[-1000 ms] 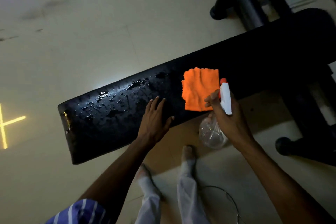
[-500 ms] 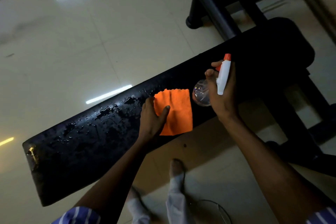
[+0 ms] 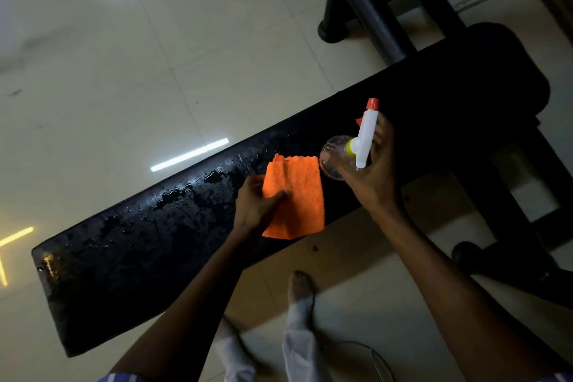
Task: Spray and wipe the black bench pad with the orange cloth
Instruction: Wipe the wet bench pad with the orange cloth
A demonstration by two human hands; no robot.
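The pale tiled floor (image 3: 130, 77) fills the far and left of the view, with bright strip reflections on it; across it runs the black bench pad (image 3: 161, 245), a long tabletop slanting from near left to far right, its left half beaded and streaked with wet patches; its right end is dark and detail there is hard to read; a black metal frame (image 3: 369, 15) stands on the floor at the far right, beyond the pad. The orange cloth (image 3: 302, 195) lies on the pad about midway along, spread nearly flat, its near edge reaching the pad's near edge and its far left corner lifted slightly. The 2 hands are apart; the left hand (image 3: 255, 206) pinches the cloth's left edge, thumb on top and fingers curled beneath the fold; the right hand (image 3: 373, 177) is clamped round a spray bottle (image 3: 356, 146), held above the pad just right of the cloth; the bottle has a clear round body, a white trigger head and an orange-red nozzle pointing far; whether a finger sits on the trigger I cannot tell. Near the bottom, the person's legs in light trousers (image 3: 297, 347) stand on the floor.
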